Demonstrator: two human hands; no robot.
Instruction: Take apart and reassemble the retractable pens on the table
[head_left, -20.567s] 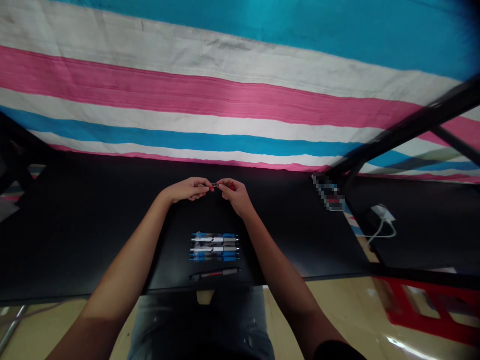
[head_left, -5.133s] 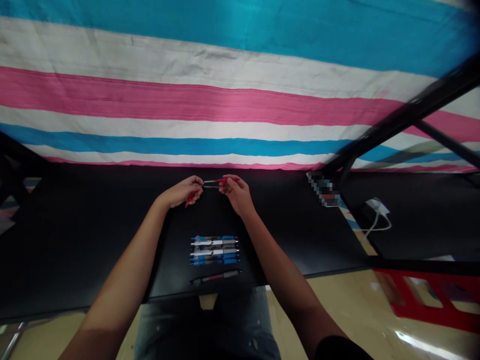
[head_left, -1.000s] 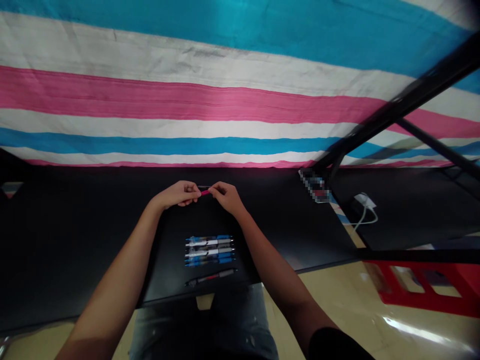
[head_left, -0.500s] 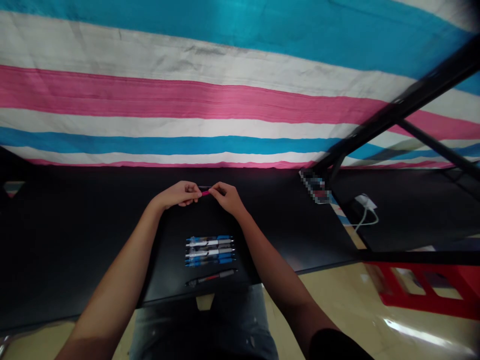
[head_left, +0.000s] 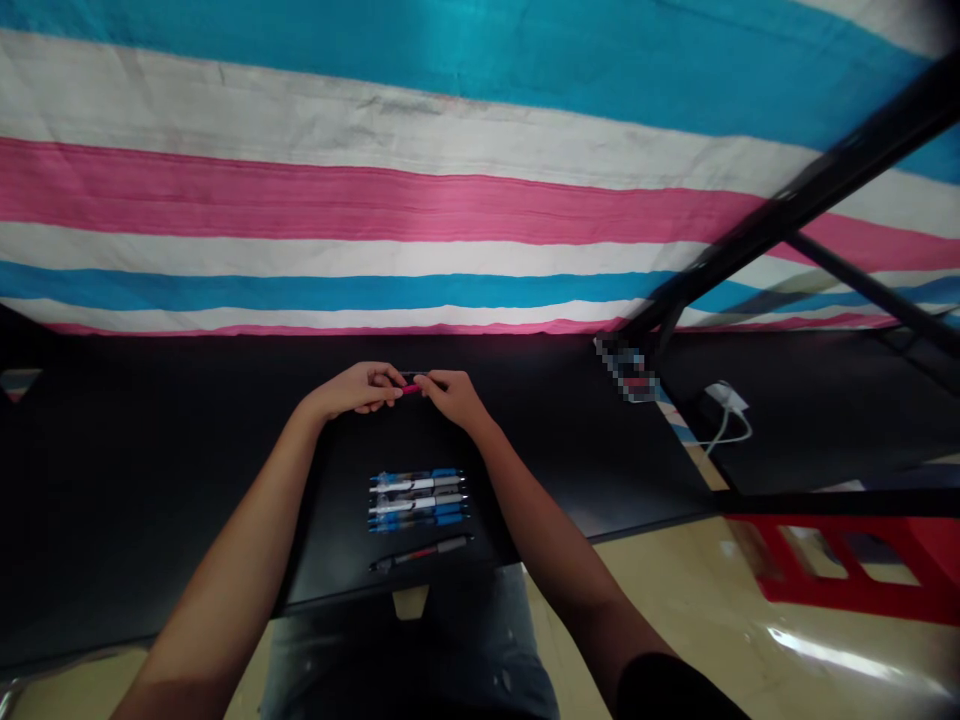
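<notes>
Over the far part of the black table, my left hand [head_left: 367, 388] and my right hand [head_left: 448, 393] meet at a slim pink pen [head_left: 410, 389]. Fingers and thumb of each hand close on one end of it, so only its middle shows. Just behind it, a thin greyish strip [head_left: 415, 374] is partly hidden by the fingers; I cannot tell what it is. Nearer to me lies a row of several pens [head_left: 417, 500], blue, white and grey, side by side. Below that row rests a single black and grey pen [head_left: 421, 553], slightly slanted.
A blurred-out flat object [head_left: 628, 372] lies on the black table [head_left: 187, 450] by the frame post at right. Beyond it are a white charger with its cable [head_left: 726, 402] and a red plastic stool [head_left: 847, 575] on the floor. A striped sheet [head_left: 375, 200] hangs behind the table.
My right hand has shifted very slightly left along the pink pen, and less of the pink shows. The row of pens and the single pen lie as before; the view has tilted a little.
</notes>
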